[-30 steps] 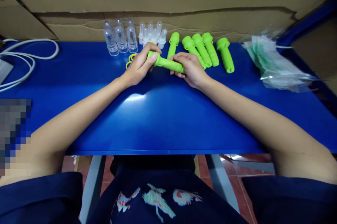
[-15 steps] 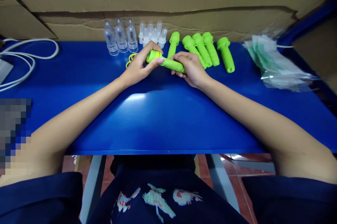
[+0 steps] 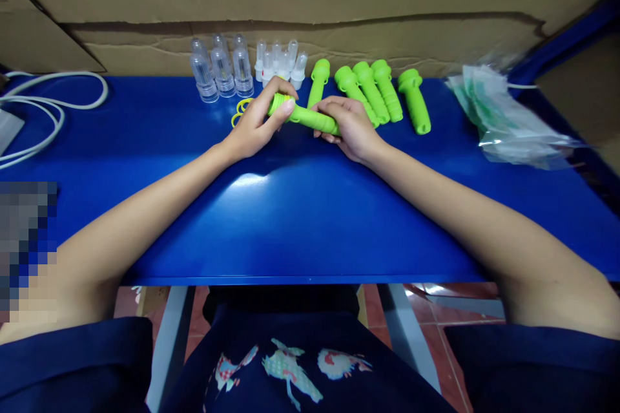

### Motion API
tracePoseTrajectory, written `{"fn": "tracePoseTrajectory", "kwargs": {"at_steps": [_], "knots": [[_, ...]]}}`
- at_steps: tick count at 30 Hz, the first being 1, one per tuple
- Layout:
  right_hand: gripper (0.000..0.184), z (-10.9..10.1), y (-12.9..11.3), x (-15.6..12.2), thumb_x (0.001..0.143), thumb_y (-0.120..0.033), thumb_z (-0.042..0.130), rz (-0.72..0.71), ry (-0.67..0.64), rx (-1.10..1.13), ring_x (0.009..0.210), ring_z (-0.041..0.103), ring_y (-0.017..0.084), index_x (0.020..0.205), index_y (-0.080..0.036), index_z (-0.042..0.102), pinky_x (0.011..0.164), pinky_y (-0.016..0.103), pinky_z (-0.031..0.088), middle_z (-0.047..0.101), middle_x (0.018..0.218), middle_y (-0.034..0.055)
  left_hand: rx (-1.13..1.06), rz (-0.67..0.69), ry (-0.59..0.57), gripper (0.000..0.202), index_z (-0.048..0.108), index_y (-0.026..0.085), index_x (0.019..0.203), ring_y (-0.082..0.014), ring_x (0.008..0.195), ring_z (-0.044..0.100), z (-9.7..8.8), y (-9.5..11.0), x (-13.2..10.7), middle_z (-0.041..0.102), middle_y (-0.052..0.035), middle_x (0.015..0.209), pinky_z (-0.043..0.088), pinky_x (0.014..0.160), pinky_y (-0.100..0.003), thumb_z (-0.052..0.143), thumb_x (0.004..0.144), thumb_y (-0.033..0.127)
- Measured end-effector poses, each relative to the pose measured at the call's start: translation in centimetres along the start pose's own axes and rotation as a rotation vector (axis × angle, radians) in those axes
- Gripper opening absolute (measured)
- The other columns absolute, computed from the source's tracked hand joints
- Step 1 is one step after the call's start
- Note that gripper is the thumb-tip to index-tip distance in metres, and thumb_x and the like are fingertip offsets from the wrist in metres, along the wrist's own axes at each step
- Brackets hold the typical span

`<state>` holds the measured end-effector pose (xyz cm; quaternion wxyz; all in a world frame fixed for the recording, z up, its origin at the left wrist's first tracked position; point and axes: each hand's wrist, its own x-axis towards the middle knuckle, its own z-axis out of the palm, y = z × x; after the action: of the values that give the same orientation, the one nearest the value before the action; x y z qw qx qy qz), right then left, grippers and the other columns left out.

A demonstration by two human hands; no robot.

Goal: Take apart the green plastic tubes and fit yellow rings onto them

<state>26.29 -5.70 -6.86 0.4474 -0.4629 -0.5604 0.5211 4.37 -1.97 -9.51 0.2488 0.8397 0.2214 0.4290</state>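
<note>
left hand (image 3: 254, 125): fingers closed on the ringed head of the green flashlight body (image 3: 305, 117)
right hand (image 3: 351, 127): wrapped around its handle, held just above the blue table (image 3: 290, 206)
risk: a slip could knock the yellow rings (image 3: 241, 109) away

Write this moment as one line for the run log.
left hand: grips head end of green flashlight body | right hand: holds its handle end | behind: five green bodies, clear caps | surface: blue table

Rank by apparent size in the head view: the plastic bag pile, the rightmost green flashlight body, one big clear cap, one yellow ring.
1. Plastic bag pile
2. Rightmost green flashlight body
3. Big clear cap
4. Yellow ring, partly hidden by the left hand
</note>
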Motion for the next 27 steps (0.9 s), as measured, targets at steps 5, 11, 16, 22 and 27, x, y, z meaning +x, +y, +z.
{"fn": "tracePoseTrajectory", "kwargs": {"at_steps": [5, 11, 16, 22, 27], "knots": [[0.032, 0.0, 0.2, 0.0, 0.096, -0.046, 0.069, -0.002, 0.003, -0.01, 0.037, 0.04, 0.008, 0.079, -0.022, 0.057, 0.033, 0.021, 0.024, 0.061, 0.055, -0.0003, 0.071, 0.001, 0.038, 0.053, 0.06, 0.022, 0.115, -0.0228, 0.097, 0.071, -0.2, 0.7, 0.3, 0.064, -0.0055, 0.1, 0.058, 0.095, -0.042, 0.041, 0.107, 0.071], [0.029, -0.1, 0.3, 0.1, 0.099, -0.042, 0.066, -0.025, -0.003, 0.002, 0.035, 0.039, 0.007, 0.081, -0.021, 0.057, 0.033, 0.019, 0.023, 0.06, 0.053, -0.0006, 0.071, -0.001, 0.044, 0.055, 0.06, 0.023, 0.111, -0.0242, 0.101, 0.068, -0.3, 0.8, 0.5, 0.064, -0.0051, 0.101, 0.056, 0.096, -0.043, 0.049, 0.102, 0.075], [0.029, 0.0, 0.1, 0.0, 0.097, -0.043, 0.068, -0.012, -0.003, 0.004, 0.037, 0.041, 0.007, 0.08, -0.021, 0.058, 0.034, 0.019, 0.025, 0.06, 0.054, -0.0005, 0.019, -0.023, 0.036, 0.056, 0.057, 0.023, 0.116, -0.0239, 0.099, 0.07, -0.1, 0.4, 0.2, 0.06, -0.0046, 0.098, 0.058, 0.096, -0.044, 0.041, 0.105, 0.075], [0.03, 0.0, 0.2, 0.1, 0.094, -0.044, 0.071, 0.0, 0.012, 0.01, 0.039, 0.042, 0.009, 0.078, -0.022, 0.058, 0.034, 0.021, 0.026, 0.061, 0.056, 0.0001, -0.051, 0.055, 0.006, 0.061, 0.047, 0.023, 0.131, -0.0137, 0.071, 0.062, -0.1, -0.9, 0.1, 0.054, -0.0016, 0.094, 0.057, 0.073, -0.033, 0.042, 0.104, 0.077], [0.032, -0.2, 0.6, 0.3, 0.093, -0.046, 0.073, -0.014, -0.007, 0.035, 0.039, 0.044, 0.009, 0.08, -0.022, 0.057, 0.035, 0.022, 0.028, 0.061, 0.057, -0.0001, -0.116, 0.156, 0.002, 0.058, 0.044, 0.026, 0.132, -0.0109, 0.064, 0.055, -0.1, -1.3, 0.3, 0.049, 0.0008, 0.09, 0.052, 0.062, -0.028, 0.046, 0.102, 0.075]]}}
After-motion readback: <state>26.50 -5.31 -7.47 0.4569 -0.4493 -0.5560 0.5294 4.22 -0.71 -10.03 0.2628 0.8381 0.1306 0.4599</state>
